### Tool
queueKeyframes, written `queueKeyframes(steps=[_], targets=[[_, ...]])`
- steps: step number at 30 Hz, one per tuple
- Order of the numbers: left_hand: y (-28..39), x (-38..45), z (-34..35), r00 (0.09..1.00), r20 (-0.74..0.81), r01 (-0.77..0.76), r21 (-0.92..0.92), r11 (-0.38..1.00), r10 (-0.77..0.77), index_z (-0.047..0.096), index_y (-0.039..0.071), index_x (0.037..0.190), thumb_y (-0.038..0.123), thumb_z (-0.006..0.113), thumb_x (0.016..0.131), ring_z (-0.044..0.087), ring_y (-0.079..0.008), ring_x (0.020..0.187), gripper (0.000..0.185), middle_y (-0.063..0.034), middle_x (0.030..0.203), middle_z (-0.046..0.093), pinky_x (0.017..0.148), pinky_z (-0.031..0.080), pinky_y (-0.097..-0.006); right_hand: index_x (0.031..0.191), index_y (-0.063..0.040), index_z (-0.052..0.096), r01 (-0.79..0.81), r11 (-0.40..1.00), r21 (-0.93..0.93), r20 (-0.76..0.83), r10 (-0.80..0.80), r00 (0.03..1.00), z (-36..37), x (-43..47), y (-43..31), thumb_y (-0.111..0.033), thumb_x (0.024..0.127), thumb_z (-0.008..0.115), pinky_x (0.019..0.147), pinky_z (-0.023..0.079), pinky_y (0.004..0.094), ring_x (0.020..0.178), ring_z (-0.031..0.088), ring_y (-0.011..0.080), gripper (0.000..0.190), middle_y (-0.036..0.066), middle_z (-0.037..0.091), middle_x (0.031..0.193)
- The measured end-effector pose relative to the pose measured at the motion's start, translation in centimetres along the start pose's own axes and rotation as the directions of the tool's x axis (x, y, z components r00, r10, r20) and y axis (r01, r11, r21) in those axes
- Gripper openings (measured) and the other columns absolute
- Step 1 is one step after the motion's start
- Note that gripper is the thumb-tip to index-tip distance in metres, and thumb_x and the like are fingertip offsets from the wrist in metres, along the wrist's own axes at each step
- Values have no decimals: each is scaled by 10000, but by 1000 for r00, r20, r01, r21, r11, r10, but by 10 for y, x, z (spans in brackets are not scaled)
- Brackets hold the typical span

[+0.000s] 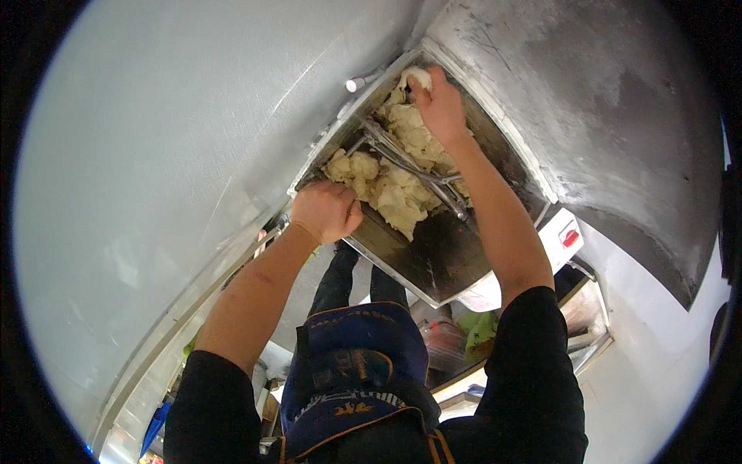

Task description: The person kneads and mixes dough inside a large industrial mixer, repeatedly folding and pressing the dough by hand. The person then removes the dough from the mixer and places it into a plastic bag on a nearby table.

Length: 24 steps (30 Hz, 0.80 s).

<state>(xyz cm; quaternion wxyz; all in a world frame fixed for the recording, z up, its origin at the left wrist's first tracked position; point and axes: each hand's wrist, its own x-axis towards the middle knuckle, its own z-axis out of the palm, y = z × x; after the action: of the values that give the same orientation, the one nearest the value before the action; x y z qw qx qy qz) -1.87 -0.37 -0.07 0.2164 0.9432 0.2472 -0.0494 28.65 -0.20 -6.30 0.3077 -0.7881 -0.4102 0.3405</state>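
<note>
Pale, lumpy dough point(406, 191) lies in the metal tub of a dough mixer point(458, 246), torn into rough masses around a metal mixing bar point(400, 151). At the tub's far corner, my right hand point(443, 110) pinches a whitish flap of dough point(418, 75) between thumb and fingers. My left hand point(326, 211) is curled at the near left corner, over the tub's rim, beside the nearest lumps. Its fingertips are hidden beneath the fist, which appears to be closed on the rim. Dark residue coats the tub's bare inner floor.
A grey wall panel point(156, 145) stands close along the left. The mixer's stained metal lid point(579, 98) rises on the right. A red switch point(570, 238) sits on a white box at the tub's right side. Below are shelves with a green bag point(480, 333).
</note>
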Motion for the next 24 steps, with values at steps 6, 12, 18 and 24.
queueKeyframes(steps=[6, 12, 18, 24], targets=[[1, 1, -2, 998, 63, 20, 45, 999, -23, 706, 117, 766, 326, 592, 920, 698, -302, 786, 283, -74, 766, 707, 733, 589, -439, 1472, -70, 557, 107, 935, -337, 498, 81, 863, -15, -33, 18, -265, 1045, 583, 944, 561, 532, 1096, 721, 375, 470, 216, 734, 1215], [0, 0, 0, 1000, 10, 8, 14, 1000, -8, 695, 111, 756, 314, 599, 909, 692, -301, 767, 272, -74, 753, 699, 713, 579, -435, 1321, -109, 633, 30, 984, -177, 493, 62, 868, 48, -15, 65, -342, 1064, 636, 962, 545, 512, 1131, 703, 404, 347, 209, 727, 1233], [0, -1, 1, 998, -56, -8, 7, 1000, 9, 693, 105, 761, 315, 607, 900, 691, -312, 765, 266, -86, 751, 695, 715, 577, -441, 1198, -58, 660, 270, 953, -138, 477, -175, 861, 92, 6, 63, -326, 992, 755, 891, 542, 478, 1055, 696, 403, 351, 215, 716, 1129], [0, 0, 0, 998, 37, 43, -33, 999, -41, 668, 82, 786, 302, 596, 895, 669, -356, 782, 256, -124, 768, 679, 703, 558, -500, 1149, -39, 646, 297, 935, -194, 532, -154, 833, 89, 4, 80, -292, 962, 774, 874, 542, 480, 1039, 687, 413, 339, 205, 709, 1098]])
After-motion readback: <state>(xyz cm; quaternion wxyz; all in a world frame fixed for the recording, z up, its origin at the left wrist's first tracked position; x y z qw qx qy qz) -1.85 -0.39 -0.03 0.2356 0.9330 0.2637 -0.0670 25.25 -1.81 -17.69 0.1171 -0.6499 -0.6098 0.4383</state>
